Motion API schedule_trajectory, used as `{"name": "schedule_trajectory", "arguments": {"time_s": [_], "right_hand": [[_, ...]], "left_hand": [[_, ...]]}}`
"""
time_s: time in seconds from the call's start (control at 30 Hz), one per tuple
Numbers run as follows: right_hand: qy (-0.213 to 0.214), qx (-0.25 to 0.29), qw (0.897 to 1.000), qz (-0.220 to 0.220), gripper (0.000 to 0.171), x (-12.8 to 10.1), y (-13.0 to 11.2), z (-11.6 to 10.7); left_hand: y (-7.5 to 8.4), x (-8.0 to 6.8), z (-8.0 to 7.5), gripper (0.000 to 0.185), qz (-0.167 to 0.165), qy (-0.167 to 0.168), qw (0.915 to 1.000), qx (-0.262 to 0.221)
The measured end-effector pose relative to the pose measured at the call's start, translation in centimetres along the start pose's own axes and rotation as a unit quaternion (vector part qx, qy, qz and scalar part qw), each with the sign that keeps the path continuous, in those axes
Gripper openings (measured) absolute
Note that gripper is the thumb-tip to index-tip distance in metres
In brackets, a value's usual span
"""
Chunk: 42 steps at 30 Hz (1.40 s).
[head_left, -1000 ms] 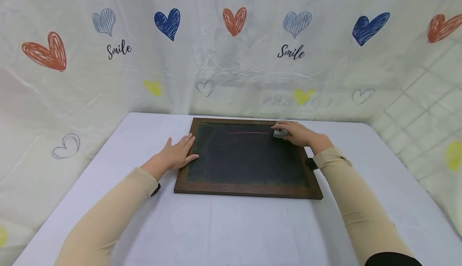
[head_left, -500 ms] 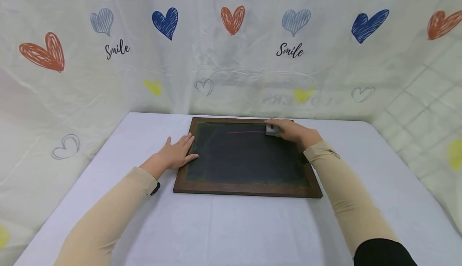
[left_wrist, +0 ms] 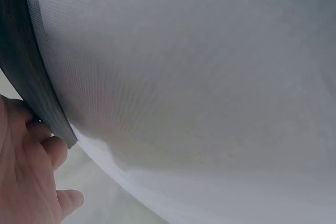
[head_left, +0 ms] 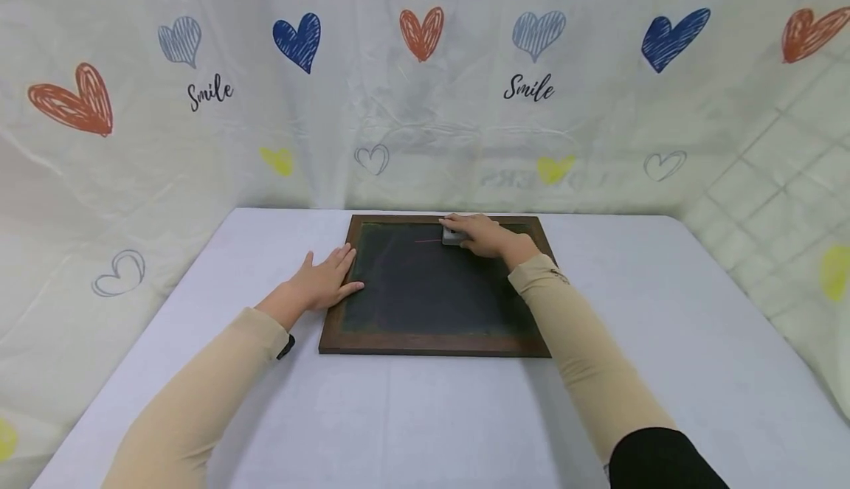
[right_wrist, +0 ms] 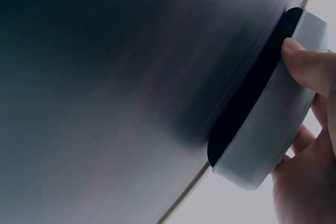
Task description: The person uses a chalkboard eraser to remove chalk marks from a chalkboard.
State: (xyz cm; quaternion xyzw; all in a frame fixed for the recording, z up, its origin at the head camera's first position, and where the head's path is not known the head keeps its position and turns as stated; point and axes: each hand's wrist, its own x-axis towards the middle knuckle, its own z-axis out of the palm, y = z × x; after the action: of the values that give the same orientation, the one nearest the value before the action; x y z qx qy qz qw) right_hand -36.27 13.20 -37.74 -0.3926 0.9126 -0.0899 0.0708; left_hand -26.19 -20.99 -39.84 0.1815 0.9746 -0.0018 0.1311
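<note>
A chalkboard [head_left: 412, 290] in a brown wooden frame lies on the table. My right hand [head_left: 488, 236] grips a grey chalkboard eraser [head_left: 453, 237] near the board's top edge; in the right wrist view the eraser [right_wrist: 268, 124] has a dark pad against the board, with the thumb along its side. A short red chalk line [head_left: 427, 241] shows just left of the eraser. With fingers spread, my left hand [head_left: 320, 282] rests on the left side of the frame; the left wrist view shows its fingers at the frame's edge [left_wrist: 31, 66].
A white cloth covers the table [head_left: 425, 422] around the board. Behind it hangs a pale curtain [head_left: 465, 120] printed with hearts and the word Smile.
My right hand has slid the eraser leftward along the red line, and the line is now shorter. The left hand has stayed on the frame.
</note>
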Motion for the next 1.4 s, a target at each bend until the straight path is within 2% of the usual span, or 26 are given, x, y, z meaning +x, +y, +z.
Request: {"name": "schedule_trajectory", "arguments": {"time_s": [0.37,0.67,0.83,1.0,1.27,1.4], "right_hand": [[-0.03,-0.003,1.0,0.007,0.063,4.0,-4.2,1.6],[-0.025,-0.017,1.0,-0.002,0.062,5.0,-5.7,2.5],[-0.037,-0.012,0.999,0.008,0.063,4.2,-4.8,2.1],[-0.044,-0.001,0.998,0.034,0.062,2.4,-2.7,0.8],[-0.02,0.008,0.995,0.098,0.06,-2.2,1.9,-0.6],[-0.011,0.014,0.994,0.108,0.059,-3.2,3.0,-0.8]], "left_hand": [[0.1,-0.1,0.4,0.081,0.004,0.003,1.0,-0.004],[0.2,0.0,0.6,0.081,0.0,0.002,1.0,0.002],[0.2,0.1,0.7,0.081,0.004,0.002,1.0,0.003],[0.0,0.2,0.6,0.081,0.006,0.008,1.0,0.001],[-0.2,0.2,0.6,0.082,-0.002,0.005,1.0,-0.001],[-0.3,0.3,0.6,0.082,-0.001,0.009,1.0,0.001]]}}
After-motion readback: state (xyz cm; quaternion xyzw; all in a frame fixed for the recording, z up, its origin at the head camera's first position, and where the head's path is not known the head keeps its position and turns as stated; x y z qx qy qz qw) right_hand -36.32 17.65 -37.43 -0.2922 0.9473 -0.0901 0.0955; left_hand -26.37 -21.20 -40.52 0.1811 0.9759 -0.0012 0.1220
